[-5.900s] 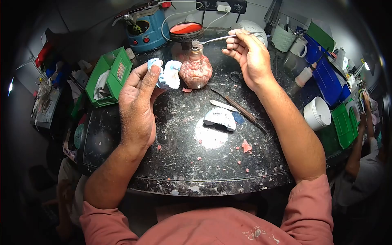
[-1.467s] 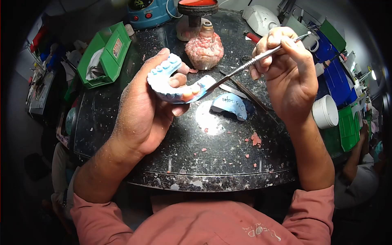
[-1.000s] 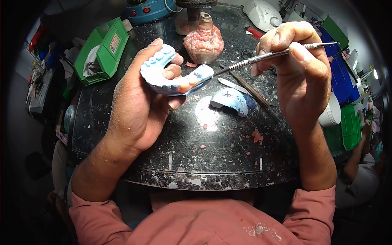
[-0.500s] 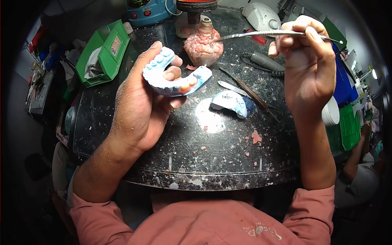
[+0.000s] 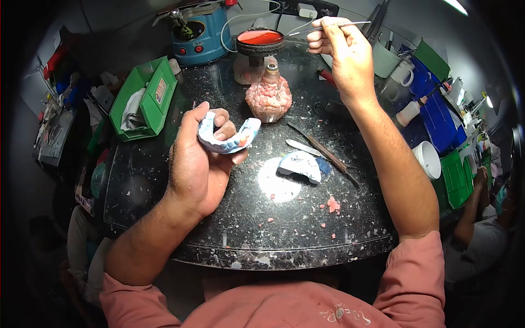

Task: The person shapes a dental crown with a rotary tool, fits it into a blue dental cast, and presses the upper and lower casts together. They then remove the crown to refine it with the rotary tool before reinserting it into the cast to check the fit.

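Note:
In my left hand (image 5: pixel 199 164) is a blue-white horseshoe-shaped dental model (image 5: pixel 227 143), fingers curled around it, with a reddish patch near its right end. My right hand (image 5: pixel 347 54), raised at the upper right, pinches a thin metal instrument (image 5: pixel 328 27); its left tip reaches the right rim of a dark round dish (image 5: pixel 260 39) of red wax. Below the dish stands a wax-crusted burner bottle (image 5: pixel 269 98). A blue-white model piece with writing (image 5: pixel 299 167) lies on the dark table, beside a knife (image 5: pixel 303 147) and a brown-handled tool (image 5: pixel 328 156).
A green bin (image 5: pixel 143 104) is at the left, near a blue machine (image 5: pixel 200 35). White tub (image 5: pixel 426 160), blue tray (image 5: pixel 432 117) and green tray (image 5: pixel 458 177) line the right side. Pink wax scraps (image 5: pixel 333 205) dot the table (image 5: pixel 284 235). Another person's arm (image 5: pixel 474 205) shows far right.
My right hand has moved up and left, bringing the instrument's tip from near the burner bottle to the wax dish. My left hand with the model appears lower. The view has shifted upward.

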Demonstrator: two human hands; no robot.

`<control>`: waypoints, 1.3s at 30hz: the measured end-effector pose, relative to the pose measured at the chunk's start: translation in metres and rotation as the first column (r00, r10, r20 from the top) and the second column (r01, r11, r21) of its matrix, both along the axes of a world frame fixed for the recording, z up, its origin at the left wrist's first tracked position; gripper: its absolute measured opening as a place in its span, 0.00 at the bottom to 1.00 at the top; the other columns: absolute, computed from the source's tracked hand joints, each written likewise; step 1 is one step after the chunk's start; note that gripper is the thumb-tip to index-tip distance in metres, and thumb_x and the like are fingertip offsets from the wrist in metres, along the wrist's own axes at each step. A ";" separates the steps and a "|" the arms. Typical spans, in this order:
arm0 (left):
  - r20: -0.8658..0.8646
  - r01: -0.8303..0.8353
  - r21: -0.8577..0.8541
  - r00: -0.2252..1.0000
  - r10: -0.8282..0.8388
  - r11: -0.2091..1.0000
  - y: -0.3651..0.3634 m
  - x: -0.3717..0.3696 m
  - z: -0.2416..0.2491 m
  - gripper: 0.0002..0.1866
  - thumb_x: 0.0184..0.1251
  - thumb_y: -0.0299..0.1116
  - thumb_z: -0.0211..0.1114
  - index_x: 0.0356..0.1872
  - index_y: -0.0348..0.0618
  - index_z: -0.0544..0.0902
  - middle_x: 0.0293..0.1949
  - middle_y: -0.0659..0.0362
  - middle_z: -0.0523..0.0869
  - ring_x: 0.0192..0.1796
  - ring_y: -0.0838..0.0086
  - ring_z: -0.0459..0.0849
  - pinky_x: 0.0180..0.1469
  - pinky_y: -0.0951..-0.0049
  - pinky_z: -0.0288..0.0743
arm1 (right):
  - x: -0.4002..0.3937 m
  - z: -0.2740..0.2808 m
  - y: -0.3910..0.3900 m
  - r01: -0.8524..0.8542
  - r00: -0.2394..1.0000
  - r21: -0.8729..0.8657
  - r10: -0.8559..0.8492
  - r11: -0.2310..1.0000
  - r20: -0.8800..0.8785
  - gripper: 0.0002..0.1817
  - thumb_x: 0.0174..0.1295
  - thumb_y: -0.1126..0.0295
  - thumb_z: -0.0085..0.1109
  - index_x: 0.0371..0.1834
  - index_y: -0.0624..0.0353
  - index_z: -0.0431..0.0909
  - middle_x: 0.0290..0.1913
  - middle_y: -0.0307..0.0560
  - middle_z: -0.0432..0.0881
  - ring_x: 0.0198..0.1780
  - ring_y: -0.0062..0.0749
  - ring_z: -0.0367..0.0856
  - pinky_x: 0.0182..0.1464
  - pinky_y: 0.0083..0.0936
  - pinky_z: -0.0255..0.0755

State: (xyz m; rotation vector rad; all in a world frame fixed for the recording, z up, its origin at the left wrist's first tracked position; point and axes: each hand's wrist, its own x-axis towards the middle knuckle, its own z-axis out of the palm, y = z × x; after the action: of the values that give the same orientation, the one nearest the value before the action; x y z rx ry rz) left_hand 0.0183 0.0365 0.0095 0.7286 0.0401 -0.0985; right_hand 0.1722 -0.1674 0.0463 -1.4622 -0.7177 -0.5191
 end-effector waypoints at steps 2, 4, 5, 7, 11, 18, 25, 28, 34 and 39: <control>0.005 0.005 0.027 1.000 -0.005 1.000 0.001 0.000 0.003 0.15 0.72 0.45 0.51 0.27 0.49 0.66 0.21 0.69 0.66 0.28 0.80 0.69 0.29 0.77 0.61 | -0.001 0.000 0.001 -0.023 0.999 0.052 0.025 0.998 -0.034 0.11 0.71 0.67 0.50 0.41 0.65 0.76 0.33 0.46 0.82 0.34 0.25 0.81 0.40 0.22 0.79; 0.010 0.010 0.056 1.000 -0.011 0.998 0.002 0.000 0.002 0.15 0.72 0.45 0.52 0.27 0.49 0.66 0.21 0.68 0.65 0.28 0.80 0.68 0.29 0.76 0.61 | -0.003 -0.004 -0.003 -0.066 0.988 0.164 0.087 0.984 -0.126 0.12 0.71 0.66 0.49 0.43 0.66 0.76 0.35 0.47 0.81 0.37 0.27 0.81 0.44 0.25 0.79; 0.027 -0.031 0.081 0.999 0.029 0.996 0.001 0.001 0.000 0.14 0.70 0.43 0.55 0.28 0.49 0.68 0.23 0.67 0.68 0.31 0.80 0.71 0.31 0.75 0.65 | -0.005 -0.007 -0.006 -0.096 0.965 0.279 0.159 0.955 -0.209 0.13 0.72 0.66 0.48 0.45 0.66 0.75 0.37 0.48 0.81 0.39 0.28 0.81 0.47 0.29 0.79; 0.043 -0.073 0.104 0.997 0.069 0.992 -0.002 0.000 -0.001 0.12 0.69 0.41 0.57 0.29 0.48 0.70 0.25 0.66 0.71 0.33 0.79 0.74 0.33 0.75 0.70 | -0.014 -0.014 -0.010 -0.074 0.942 0.354 0.182 0.932 -0.281 0.13 0.71 0.66 0.46 0.45 0.66 0.75 0.37 0.48 0.80 0.39 0.29 0.80 0.48 0.31 0.78; 0.084 -0.170 0.107 0.983 0.162 0.980 0.000 0.001 -0.007 0.09 0.66 0.32 0.61 0.41 0.38 0.75 0.40 0.57 0.79 0.46 0.69 0.81 0.54 0.64 0.80 | -0.031 -0.025 -0.013 -0.075 0.928 0.416 0.217 0.906 -0.304 0.13 0.72 0.67 0.44 0.44 0.66 0.75 0.36 0.47 0.79 0.37 0.29 0.79 0.46 0.31 0.78; 0.101 -0.095 0.093 0.991 0.086 0.991 -0.005 0.006 -0.003 0.22 0.70 0.33 0.57 0.55 0.22 0.67 0.55 0.39 0.73 0.60 0.56 0.76 0.63 0.63 0.75 | -0.034 -0.027 -0.015 -0.102 0.953 0.294 0.179 0.950 -0.247 0.14 0.73 0.66 0.43 0.44 0.66 0.75 0.37 0.47 0.79 0.38 0.28 0.79 0.46 0.29 0.78; 0.214 0.243 0.207 0.934 -0.286 0.948 -0.012 -0.001 0.015 0.51 0.40 0.24 0.65 0.70 0.25 0.50 0.62 0.40 0.69 0.64 0.54 0.73 0.72 0.62 0.62 | -0.034 -0.026 -0.014 -0.109 0.957 0.321 0.187 0.941 -0.222 0.10 0.71 0.69 0.47 0.41 0.65 0.76 0.34 0.48 0.81 0.36 0.28 0.82 0.42 0.26 0.80; 0.150 0.379 0.176 0.902 -0.406 0.908 -0.016 -0.007 0.020 0.53 0.36 0.21 0.66 0.71 0.26 0.50 0.65 0.38 0.66 0.67 0.50 0.69 0.72 0.61 0.59 | -0.034 -0.027 -0.013 -0.108 0.952 0.327 0.192 0.939 -0.238 0.10 0.71 0.68 0.47 0.42 0.65 0.75 0.34 0.48 0.81 0.36 0.27 0.82 0.41 0.25 0.80; 0.052 0.429 0.185 0.894 -0.445 0.884 -0.018 -0.010 0.018 0.53 0.36 0.17 0.65 0.71 0.27 0.50 0.64 0.39 0.67 0.67 0.50 0.69 0.72 0.62 0.61 | -0.034 -0.028 -0.013 -0.109 0.951 0.317 0.192 0.942 -0.243 0.11 0.71 0.68 0.47 0.41 0.65 0.75 0.34 0.48 0.81 0.36 0.27 0.81 0.41 0.25 0.80; 0.056 0.408 0.301 0.895 -0.443 0.862 -0.016 -0.009 0.018 0.52 0.36 0.17 0.67 0.70 0.28 0.52 0.60 0.42 0.72 0.63 0.55 0.74 0.69 0.64 0.65 | -0.034 -0.028 -0.013 -0.112 0.950 0.317 0.196 0.942 -0.245 0.11 0.71 0.68 0.47 0.41 0.65 0.75 0.35 0.48 0.81 0.36 0.27 0.82 0.41 0.25 0.80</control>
State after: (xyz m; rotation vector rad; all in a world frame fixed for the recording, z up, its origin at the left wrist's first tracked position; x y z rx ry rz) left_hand 0.0091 0.0207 0.0275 1.0215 -0.2339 -0.4822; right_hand 0.1382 -0.1806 0.0182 -1.1517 -0.5039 -0.2804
